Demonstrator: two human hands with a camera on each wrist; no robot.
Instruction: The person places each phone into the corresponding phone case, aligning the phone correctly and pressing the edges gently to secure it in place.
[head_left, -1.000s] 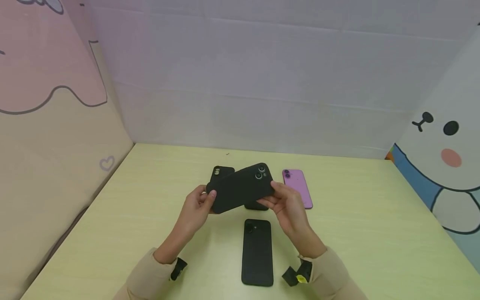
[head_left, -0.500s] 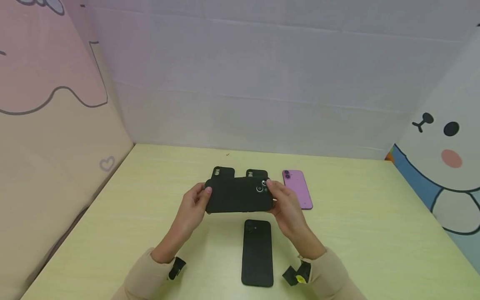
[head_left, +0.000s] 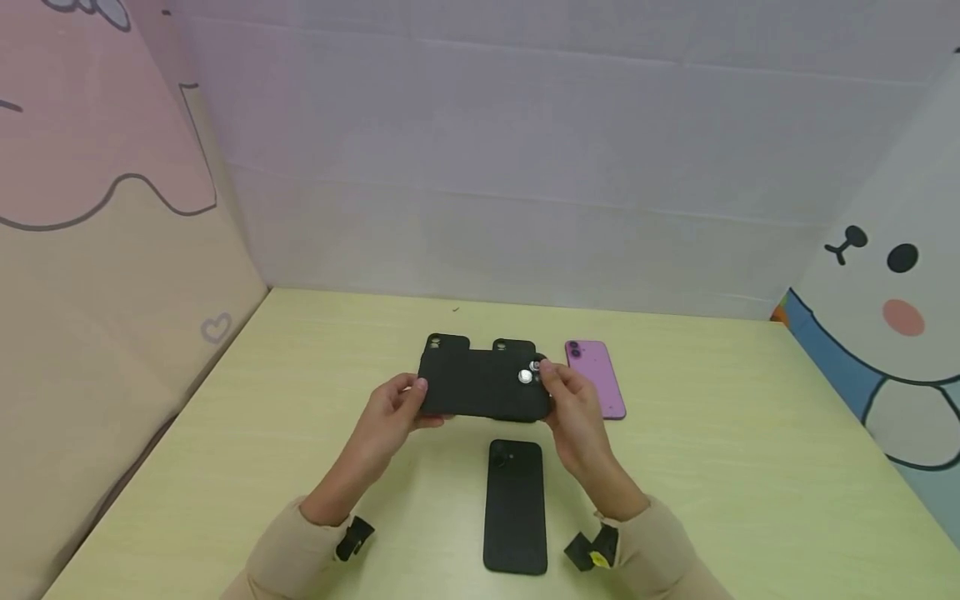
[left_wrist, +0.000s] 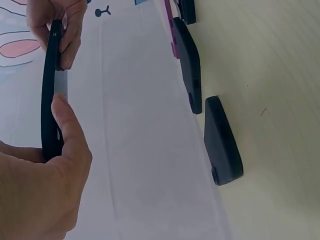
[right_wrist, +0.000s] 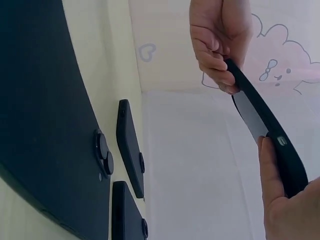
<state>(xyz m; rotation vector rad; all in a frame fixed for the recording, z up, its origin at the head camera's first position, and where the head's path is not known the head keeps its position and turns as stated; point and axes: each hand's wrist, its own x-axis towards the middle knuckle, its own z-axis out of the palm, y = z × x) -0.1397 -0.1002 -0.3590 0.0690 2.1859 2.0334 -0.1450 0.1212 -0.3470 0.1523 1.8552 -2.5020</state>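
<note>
My left hand [head_left: 392,417] grips the left end of a black phone case [head_left: 472,385], thumb on the face toward me. The right hand [head_left: 573,412] pinches the other end, beside two bright camera rings. The case hangs sideways and nearly level above the table; whether a phone sits inside cannot be told. Partly hidden behind it lie two smaller-looking black cases, a left case [head_left: 448,342] and a right case [head_left: 517,344]. Below the hands a black phone [head_left: 515,508] lies back up. A pink phone [head_left: 600,379] rests beyond the right hand.
The pale yellow table [head_left: 750,442] reaches to a whitish back wall [head_left: 525,167]. Printed cartoon panels, a left panel [head_left: 97,333] and a right panel [head_left: 900,333], flank it. Black straps hang at both sleeve cuffs.
The held case has turned from a slant, right end high, to nearly level. Its right end came down, uncovering the top of the right case behind. Nothing on the table has moved.
</note>
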